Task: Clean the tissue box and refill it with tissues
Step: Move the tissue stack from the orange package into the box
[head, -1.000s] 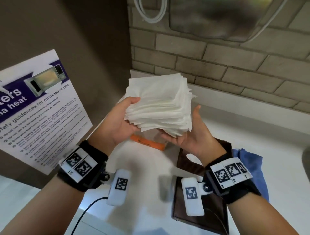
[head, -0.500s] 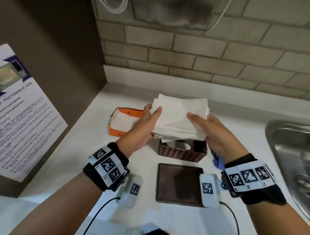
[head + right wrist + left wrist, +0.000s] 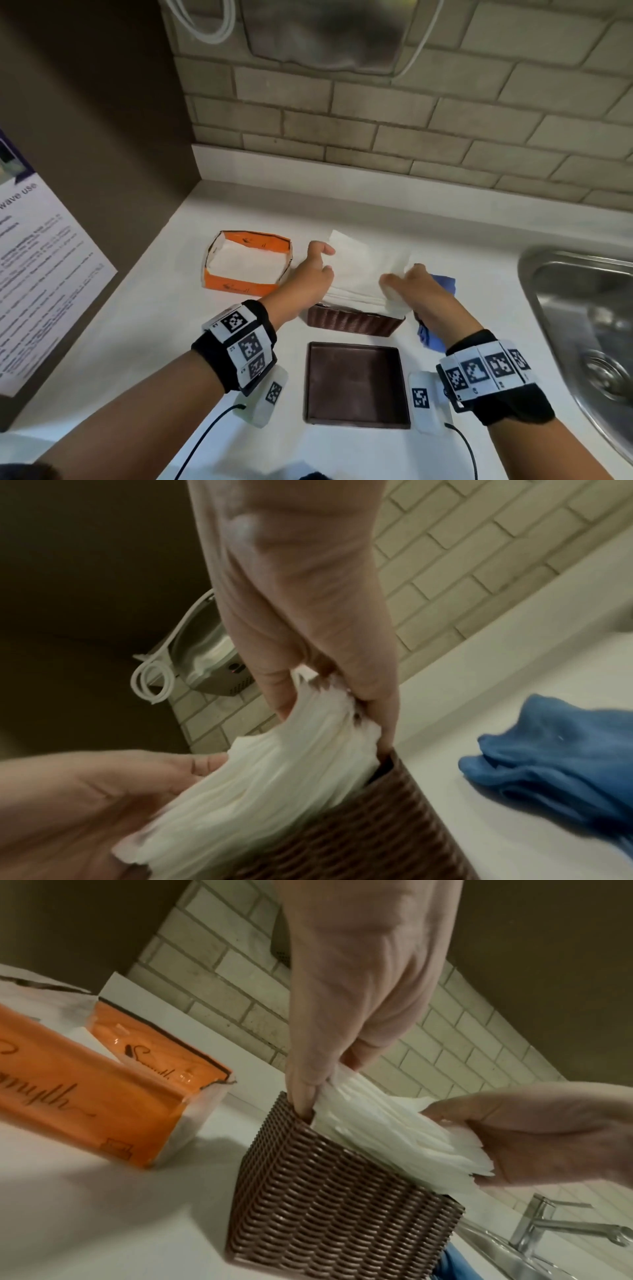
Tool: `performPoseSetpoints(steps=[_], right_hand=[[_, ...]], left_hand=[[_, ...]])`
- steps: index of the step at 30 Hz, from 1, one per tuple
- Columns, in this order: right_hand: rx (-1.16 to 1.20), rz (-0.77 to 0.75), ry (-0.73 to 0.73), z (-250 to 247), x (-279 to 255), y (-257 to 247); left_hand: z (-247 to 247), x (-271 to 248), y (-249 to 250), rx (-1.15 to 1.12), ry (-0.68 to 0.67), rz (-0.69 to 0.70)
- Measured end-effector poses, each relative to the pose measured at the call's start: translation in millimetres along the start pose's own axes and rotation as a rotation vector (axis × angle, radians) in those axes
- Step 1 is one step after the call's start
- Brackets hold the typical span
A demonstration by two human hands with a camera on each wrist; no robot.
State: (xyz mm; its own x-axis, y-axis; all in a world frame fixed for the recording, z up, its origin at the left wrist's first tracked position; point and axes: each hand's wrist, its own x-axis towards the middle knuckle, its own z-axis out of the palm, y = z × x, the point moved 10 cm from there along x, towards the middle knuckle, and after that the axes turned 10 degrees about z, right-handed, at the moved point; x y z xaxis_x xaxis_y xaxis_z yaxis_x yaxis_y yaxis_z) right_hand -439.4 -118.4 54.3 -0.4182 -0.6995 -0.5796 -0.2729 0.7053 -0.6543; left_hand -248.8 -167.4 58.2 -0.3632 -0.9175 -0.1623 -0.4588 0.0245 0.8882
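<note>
**Tissue stack going into the brown box**

An opened orange tissue pack (image 3: pixel 247 263) sits at left on the white counter (image 3: pixel 144 342). Beside it, the left hand (image 3: pixel 310 274) and right hand (image 3: pixel 416 291) pinch opposite edges of a white tissue stack (image 3: pixel 363 274), fingers curled round it, its lower part inside the ribbed brown box (image 3: pixel 354 321). Likely best to lower it level, easing corners past the walls. The box's lid (image 3: pixel 356 385) lies nearer; a blue cloth (image 3: pixel 442 284) at right.

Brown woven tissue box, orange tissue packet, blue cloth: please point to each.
Brown woven tissue box (image 3: pixel 329 1213), left wrist view, ribbed side wall.
Orange tissue packet (image 3: pixel 236 286), head view, front wall.
Blue cloth (image 3: pixel 561 748), right wrist view, folded middle.
</note>
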Motion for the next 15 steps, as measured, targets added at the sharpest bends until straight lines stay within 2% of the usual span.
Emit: performPoseSetpoints(steps=[2,6,10,15], right_hand=[[-0.174,-0.003,0.032,2,6,-7],[-0.364,-0.034,0.081,13,16,-17],[-0.624,-0.112,0.187,20,20,-25],[-0.866,-0.205,0.304,28,20,-33]], left_hand=[[1,2,1,0.078,-0.019,-0.005],[4,7,6,0.208,-0.041,0.021],[17,15,-2,0.219,-0.070,-0.014],[33,22,-6,0.360,-0.118,0.014]])
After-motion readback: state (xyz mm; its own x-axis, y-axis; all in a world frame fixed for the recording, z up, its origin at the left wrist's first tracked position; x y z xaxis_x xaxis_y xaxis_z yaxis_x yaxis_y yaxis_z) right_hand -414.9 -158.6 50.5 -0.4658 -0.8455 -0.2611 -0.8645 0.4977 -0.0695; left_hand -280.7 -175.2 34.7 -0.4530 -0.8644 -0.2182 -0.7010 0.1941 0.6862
